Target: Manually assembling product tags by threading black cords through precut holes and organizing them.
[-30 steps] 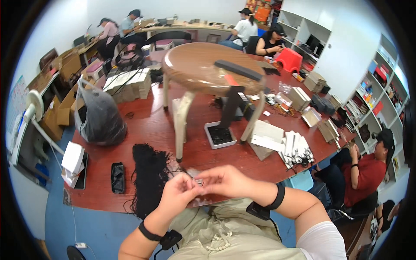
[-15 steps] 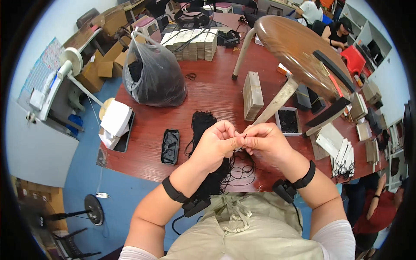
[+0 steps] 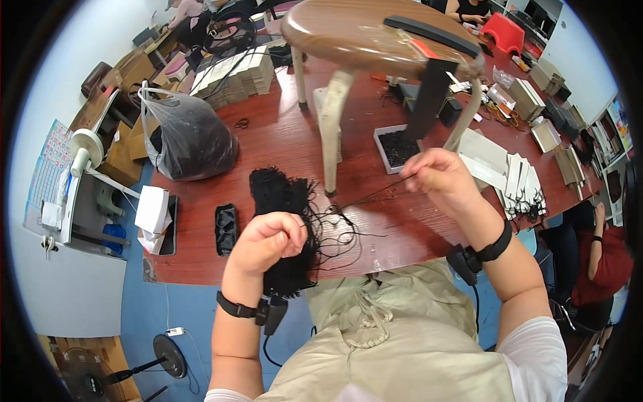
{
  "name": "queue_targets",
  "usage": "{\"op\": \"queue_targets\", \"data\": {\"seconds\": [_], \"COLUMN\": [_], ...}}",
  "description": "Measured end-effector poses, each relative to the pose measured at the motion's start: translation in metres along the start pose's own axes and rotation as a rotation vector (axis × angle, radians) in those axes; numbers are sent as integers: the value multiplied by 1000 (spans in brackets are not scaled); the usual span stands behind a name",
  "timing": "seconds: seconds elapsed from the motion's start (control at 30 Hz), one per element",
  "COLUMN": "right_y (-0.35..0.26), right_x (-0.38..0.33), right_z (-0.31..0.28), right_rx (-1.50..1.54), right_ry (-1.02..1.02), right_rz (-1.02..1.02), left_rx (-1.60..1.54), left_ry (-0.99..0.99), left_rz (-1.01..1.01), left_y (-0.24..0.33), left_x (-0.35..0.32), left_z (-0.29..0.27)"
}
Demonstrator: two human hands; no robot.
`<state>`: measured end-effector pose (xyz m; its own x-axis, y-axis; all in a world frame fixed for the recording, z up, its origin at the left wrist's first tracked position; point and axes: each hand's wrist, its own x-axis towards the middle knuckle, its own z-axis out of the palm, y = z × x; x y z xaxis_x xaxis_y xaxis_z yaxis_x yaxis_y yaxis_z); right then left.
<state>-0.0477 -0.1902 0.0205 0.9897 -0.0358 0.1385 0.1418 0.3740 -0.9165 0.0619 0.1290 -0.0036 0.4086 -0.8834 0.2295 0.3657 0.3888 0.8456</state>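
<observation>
In my raised right hand (image 3: 439, 177), the thumb and fingers pinch a thin black cord (image 3: 375, 194). That cord runs slantwise down to the left, toward loose cord ends on the red table. My left hand (image 3: 271, 240) hovers over the left edge of a thick bundle of black cords (image 3: 281, 197), its fingers curled in; whether something small is between them is hidden. The bundle lies near the table's front edge, strands spilling off its right side. Left of it sits a small black compartmented tray (image 3: 226, 230).
A stool with a brown seat (image 3: 362, 33) stands on the table (image 3: 268, 144). Around it are a box of black bits (image 3: 385, 144), white strips with black cords (image 3: 522, 181), a bulging grey plastic bag (image 3: 191, 134) and stacked cards (image 3: 231, 77). Other people sit farther off.
My hands were together at the middle; now they are apart, the left drawn left and nearer, the right raised to the right with the cord. The whole view has shifted too.
</observation>
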Motion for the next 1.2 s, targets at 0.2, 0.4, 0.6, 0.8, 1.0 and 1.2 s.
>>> {"op": "queue_targets", "data": {"seconds": [0.2, 0.4, 0.6, 0.8, 1.0, 1.2], "right_y": [-12, -39, -44, -49, -39, -25], "right_x": [-51, -71, -59, -58, -52, -40], "right_z": [-77, -104, -77, -73, -75, -56], "right_rx": [132, -46, -425, -87, -4, -6], "right_ry": [358, 355, 95, 112, 81, -20], "right_rz": [-83, -146, -57, 232, 229, 329], "left_rx": [141, 440, 555, 592, 624, 829], "left_ry": [-115, -23, 201, 90, 190, 50], "left_rz": [-75, -141, -339, -233, -271, -215], "left_y": [-12, -21, -55, -85, -82, -84], "left_x": [26, 82, 154, 175, 162, 141], "left_z": [17, 66, 126, 148, 145, 125]}}
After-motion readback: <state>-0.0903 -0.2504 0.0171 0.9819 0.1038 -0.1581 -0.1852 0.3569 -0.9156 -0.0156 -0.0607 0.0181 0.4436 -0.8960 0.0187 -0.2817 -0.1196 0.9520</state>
